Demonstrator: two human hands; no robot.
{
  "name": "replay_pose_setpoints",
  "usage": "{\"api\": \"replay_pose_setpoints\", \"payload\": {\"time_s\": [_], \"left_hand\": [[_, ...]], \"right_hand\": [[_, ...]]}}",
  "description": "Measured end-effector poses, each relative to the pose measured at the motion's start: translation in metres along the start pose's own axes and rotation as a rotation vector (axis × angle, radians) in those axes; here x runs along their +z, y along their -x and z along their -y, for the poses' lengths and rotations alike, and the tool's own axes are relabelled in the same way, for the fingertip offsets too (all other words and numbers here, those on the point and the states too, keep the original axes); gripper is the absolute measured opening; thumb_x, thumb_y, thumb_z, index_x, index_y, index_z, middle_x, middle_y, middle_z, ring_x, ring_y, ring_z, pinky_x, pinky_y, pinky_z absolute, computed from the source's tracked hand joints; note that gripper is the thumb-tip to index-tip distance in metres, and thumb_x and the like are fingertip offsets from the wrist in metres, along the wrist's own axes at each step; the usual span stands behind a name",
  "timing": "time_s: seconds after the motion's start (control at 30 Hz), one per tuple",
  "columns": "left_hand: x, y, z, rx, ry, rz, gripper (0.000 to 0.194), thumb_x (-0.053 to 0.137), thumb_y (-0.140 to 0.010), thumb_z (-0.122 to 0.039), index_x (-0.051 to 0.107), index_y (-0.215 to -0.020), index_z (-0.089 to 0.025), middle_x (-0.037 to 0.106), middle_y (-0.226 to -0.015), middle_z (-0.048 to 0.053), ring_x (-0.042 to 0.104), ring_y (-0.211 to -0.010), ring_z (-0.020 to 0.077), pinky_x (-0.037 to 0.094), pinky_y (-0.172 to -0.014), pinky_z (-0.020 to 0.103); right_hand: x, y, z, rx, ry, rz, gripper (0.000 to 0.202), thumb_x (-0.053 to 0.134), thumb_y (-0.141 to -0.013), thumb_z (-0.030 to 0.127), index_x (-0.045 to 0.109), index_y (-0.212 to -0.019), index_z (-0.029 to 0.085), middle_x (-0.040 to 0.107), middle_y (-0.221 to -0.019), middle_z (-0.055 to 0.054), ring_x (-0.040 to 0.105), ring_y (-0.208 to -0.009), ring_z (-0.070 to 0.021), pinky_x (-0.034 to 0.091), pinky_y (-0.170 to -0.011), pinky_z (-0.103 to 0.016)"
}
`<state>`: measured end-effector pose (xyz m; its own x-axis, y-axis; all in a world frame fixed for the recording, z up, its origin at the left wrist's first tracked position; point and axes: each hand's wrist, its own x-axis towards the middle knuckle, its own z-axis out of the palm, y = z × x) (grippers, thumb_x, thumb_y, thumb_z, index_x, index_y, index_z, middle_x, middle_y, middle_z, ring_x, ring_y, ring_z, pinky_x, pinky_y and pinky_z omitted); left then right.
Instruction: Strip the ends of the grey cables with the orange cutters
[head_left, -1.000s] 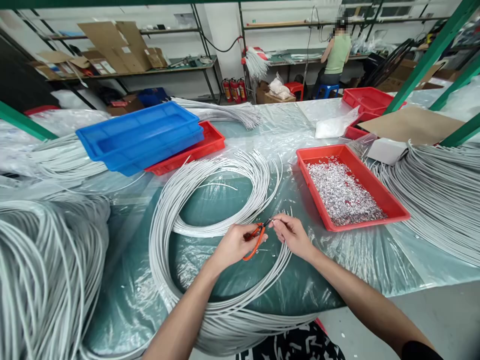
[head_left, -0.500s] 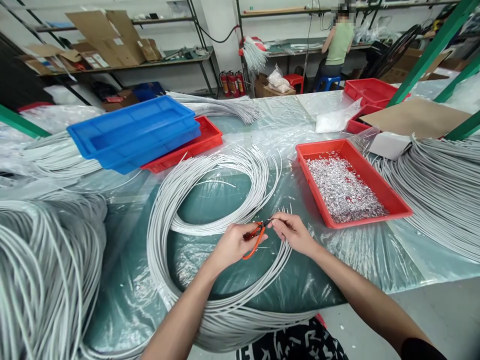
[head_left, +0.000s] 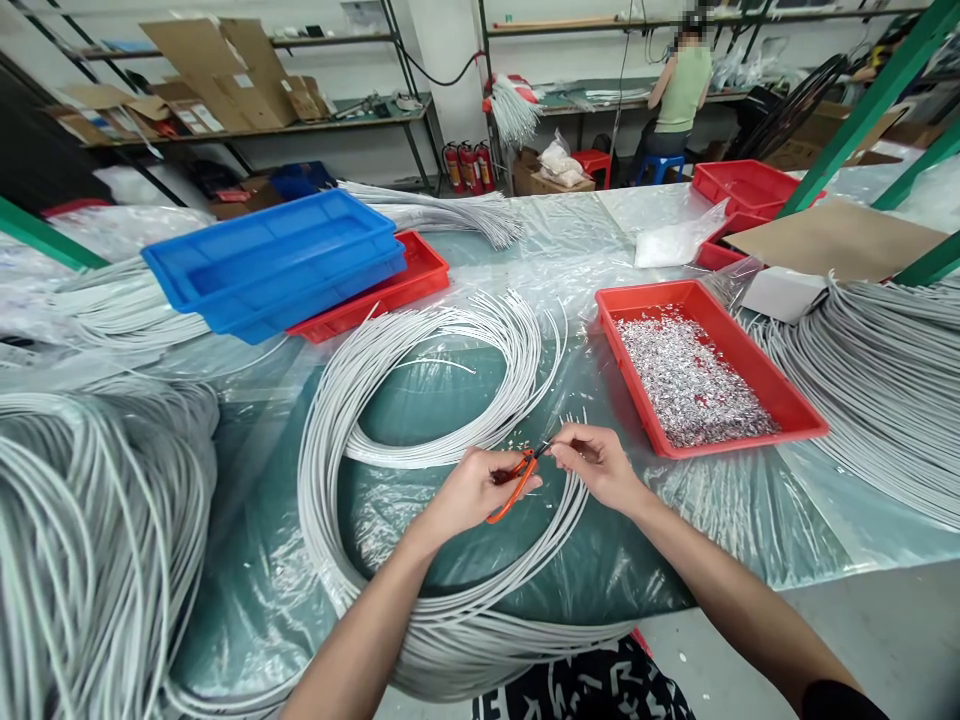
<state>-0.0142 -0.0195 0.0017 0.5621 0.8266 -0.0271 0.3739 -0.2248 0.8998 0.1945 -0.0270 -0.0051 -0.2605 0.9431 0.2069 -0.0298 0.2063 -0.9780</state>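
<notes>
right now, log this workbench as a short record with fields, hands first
left hand: holds an orange-handled hand tool
right hand: at the tool's tip; any held piece too small to tell
under and beyond hands: pale cables, coiled
right side: red tray with small silvery pieces
left side: blue trays partly covering another red tray
background: person on a blue stool
</notes>
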Motion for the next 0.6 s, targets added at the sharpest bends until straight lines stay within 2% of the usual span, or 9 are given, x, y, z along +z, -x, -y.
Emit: {"api": "replay_pose_setpoints", "payload": {"time_s": [0.23, 0.43, 0.6], "left_hand": [[0.0, 0.001, -0.003, -0.081, 0.062, 0.038, 0.036, 0.063, -0.085, -0.044, 0.066, -0.076, -0.01, 0.058, -0.059, 0.0, 0.049, -0.048, 0.0088, 0.036, -0.045, 0.019], [0.004, 0.0, -0.007, -0.163, 0.159, 0.064, 0.035, 0.065, -0.084, -0.045, 0.066, -0.079, -0.01, 0.06, -0.061, 0.001, 0.053, -0.048, 0.0091, 0.04, -0.046, 0.019], [0.004, 0.0, -0.009, -0.137, 0.164, 0.027, 0.037, 0.062, -0.087, -0.045, 0.067, -0.082, -0.009, 0.058, -0.062, 0.001, 0.053, -0.051, 0.01, 0.042, -0.049, 0.02]], "right_hand": [[0.004, 0.005, 0.008, -0.197, 0.306, -0.145, 0.024, 0.058, -0.092, 0.028, 0.055, -0.07, 0.019, 0.054, -0.064, 0.0, 0.047, -0.059, -0.0135, 0.039, -0.057, -0.027], [0.01, 0.007, -0.001, -0.443, 0.603, -0.272, 0.017, 0.055, -0.091, 0.017, 0.061, -0.077, 0.021, 0.054, -0.062, -0.001, 0.045, -0.059, -0.016, 0.038, -0.059, -0.031], [0.013, 0.008, -0.003, -0.416, 0.568, -0.289, 0.012, 0.055, -0.092, 0.017, 0.065, -0.085, 0.02, 0.055, -0.065, -0.002, 0.048, -0.06, -0.016, 0.04, -0.058, -0.03]]}}
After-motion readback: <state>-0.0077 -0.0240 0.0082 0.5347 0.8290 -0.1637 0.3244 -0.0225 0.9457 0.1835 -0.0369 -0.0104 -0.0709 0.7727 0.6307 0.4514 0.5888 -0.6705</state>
